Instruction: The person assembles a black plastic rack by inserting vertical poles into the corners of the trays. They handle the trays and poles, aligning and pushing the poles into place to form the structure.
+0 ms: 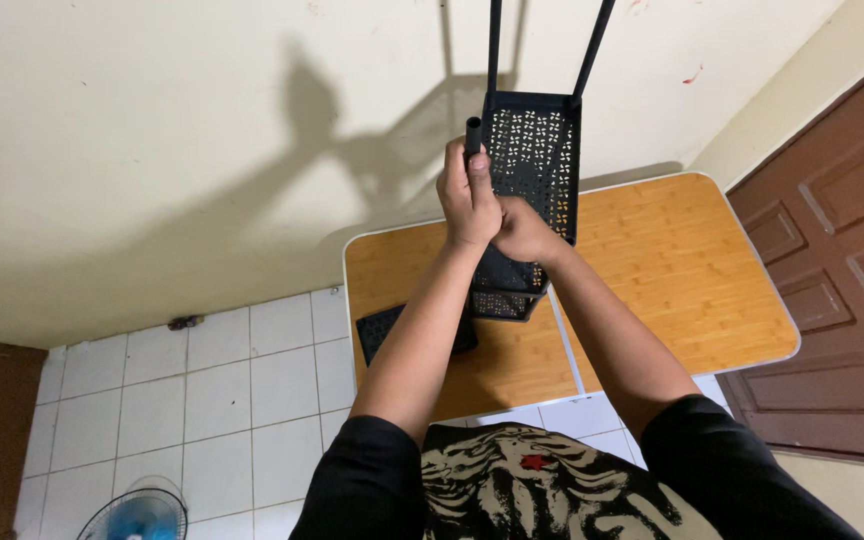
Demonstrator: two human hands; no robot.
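A black perforated metal rack (537,160) with two thin black poles rising from its top stands over a wooden folding table (672,270). My left hand (467,195) is wrapped around a short black tube (473,133) at the rack's left corner. Just beside it, my right hand (524,230) grips the rack's left edge lower down. A lower perforated shelf (502,300) of the rack shows beneath my wrists. Both hands touch each other.
A flat black perforated panel (380,328) lies on the table's left part. A cream wall is behind the table, a brown door (832,300) to the right. White floor tiles and a blue fan (137,515) lie at lower left.
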